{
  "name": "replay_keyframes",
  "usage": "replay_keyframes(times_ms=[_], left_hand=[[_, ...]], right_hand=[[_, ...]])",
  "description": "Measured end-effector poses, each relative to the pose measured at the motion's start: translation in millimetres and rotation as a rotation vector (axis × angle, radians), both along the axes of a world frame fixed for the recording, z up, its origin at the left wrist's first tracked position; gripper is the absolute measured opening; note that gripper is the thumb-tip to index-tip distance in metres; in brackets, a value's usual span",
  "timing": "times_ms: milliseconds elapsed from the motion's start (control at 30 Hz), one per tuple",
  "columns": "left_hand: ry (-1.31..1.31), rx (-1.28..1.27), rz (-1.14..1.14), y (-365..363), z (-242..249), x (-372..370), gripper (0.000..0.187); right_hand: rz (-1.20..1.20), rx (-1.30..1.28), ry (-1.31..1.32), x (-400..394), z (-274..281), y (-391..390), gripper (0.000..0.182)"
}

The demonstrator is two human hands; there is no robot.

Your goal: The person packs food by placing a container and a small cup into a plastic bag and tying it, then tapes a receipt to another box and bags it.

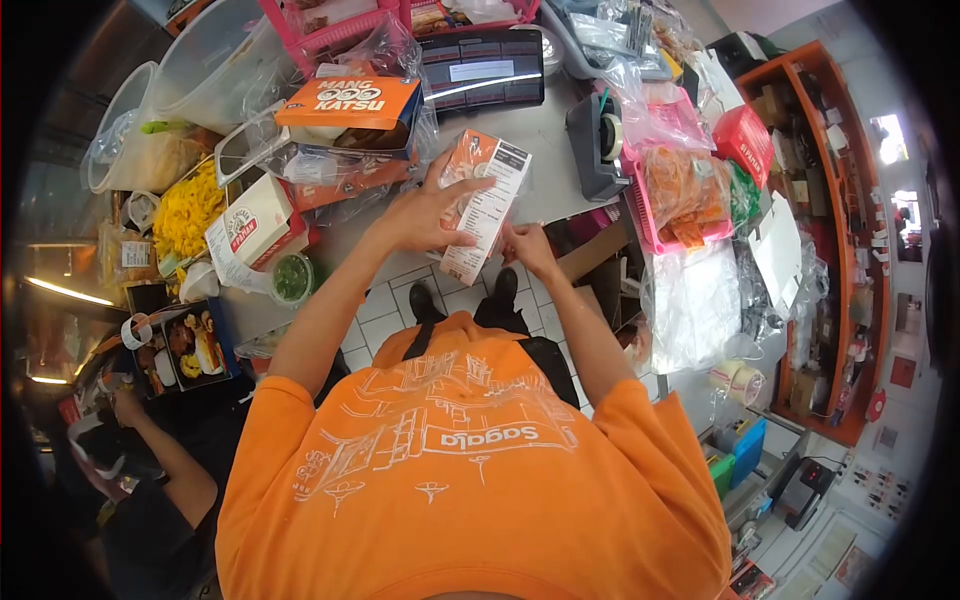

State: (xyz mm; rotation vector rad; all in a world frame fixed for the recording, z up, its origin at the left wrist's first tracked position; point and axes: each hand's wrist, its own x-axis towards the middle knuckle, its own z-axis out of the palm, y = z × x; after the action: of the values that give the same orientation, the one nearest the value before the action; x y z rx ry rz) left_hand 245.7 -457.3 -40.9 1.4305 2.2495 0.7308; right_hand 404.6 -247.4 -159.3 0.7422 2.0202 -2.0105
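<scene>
My left hand (pixel 430 214) is wrapped over an orange and white food box (pixel 469 155), its fingers spread across the printed face. A long printed receipt (pixel 496 192) lies along the box's side, under my fingertips. The box is tilted, above the front edge of the grey worktop (pixel 553 180). Close to the box's lower right edge, my right hand (pixel 528 246) has its fingers curled together; what they pinch, if anything, is too small to make out. Behind the box, an orange-lidded food box (pixel 349 97) sits in a clear plastic bag (pixel 405 45).
A tablet (pixel 482 70) stands at the back, with a tape dispenser (pixel 597 145) to its right. Pink baskets (pixel 655 235) hold bagged goods. On the left are a white carton (pixel 240 225), a green-filled cup (pixel 292 279) and a co-worker's arm (pixel 170 455) near an open filled box (pixel 195 345).
</scene>
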Motion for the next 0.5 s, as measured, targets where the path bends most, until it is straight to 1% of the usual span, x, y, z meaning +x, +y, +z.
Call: replay_keyframes(times_ms=[33, 67, 100, 133, 200, 233, 300, 333, 367, 400, 433, 467, 500], left_hand=[[0.001, 0.005, 0.001, -2, -1, 1, 0.089], [-0.038, 0.007, 0.057, -4, 0, 4, 0.087], [-0.075, 0.015, 0.105, -2, 2, 6, 0.085], [-0.068, 0.032, 0.092, 0, 3, 13, 0.085], [-0.097, 0.128, 0.34, 2, 1, 37, 0.08], [-0.094, 0.13, 0.351, 9, 0, 45, 0.08], [0.0, 0.385, 0.508, 22, -7, 54, 0.074], [-0.122, 0.487, 0.485, 22, -15, 50, 0.068], [-0.122, 0.732, 0.461, 20, -2, 47, 0.063], [-0.088, 0.713, 0.545, -2, 4, 49, 0.063], [-0.086, 0.604, 0.596, -18, 10, 60, 0.057], [-0.103, 0.506, 0.624, -22, 15, 74, 0.052], [0.016, 0.687, 0.689, -39, -5, 85, 0.037]], right_hand=[[-0.041, 0.208, 0.004, 9, -1, -7, 0.05], [-0.09, 0.414, 0.009, 18, 5, -19, 0.049], [-0.252, 0.407, -0.01, 25, 10, -29, 0.046], [-0.266, 0.423, -0.003, 23, 29, -43, 0.046], [-0.645, -0.213, 0.077, 19, 68, -70, 0.045], [-0.348, 0.307, 0.174, 12, 82, -73, 0.043], [-0.251, 0.547, 0.014, -1, 57, -45, 0.038], [-0.318, 0.567, 0.073, -9, 67, -37, 0.049], [-0.313, 0.426, 0.052, -17, 116, -41, 0.044], [-0.322, 0.355, 0.189, -22, 100, -30, 0.042], [-0.242, 0.269, 0.114, -26, 106, -21, 0.043], [-0.043, 0.405, 0.006, -29, 104, -7, 0.051], [-0.039, 0.416, -0.004, -21, 97, 0, 0.056]])
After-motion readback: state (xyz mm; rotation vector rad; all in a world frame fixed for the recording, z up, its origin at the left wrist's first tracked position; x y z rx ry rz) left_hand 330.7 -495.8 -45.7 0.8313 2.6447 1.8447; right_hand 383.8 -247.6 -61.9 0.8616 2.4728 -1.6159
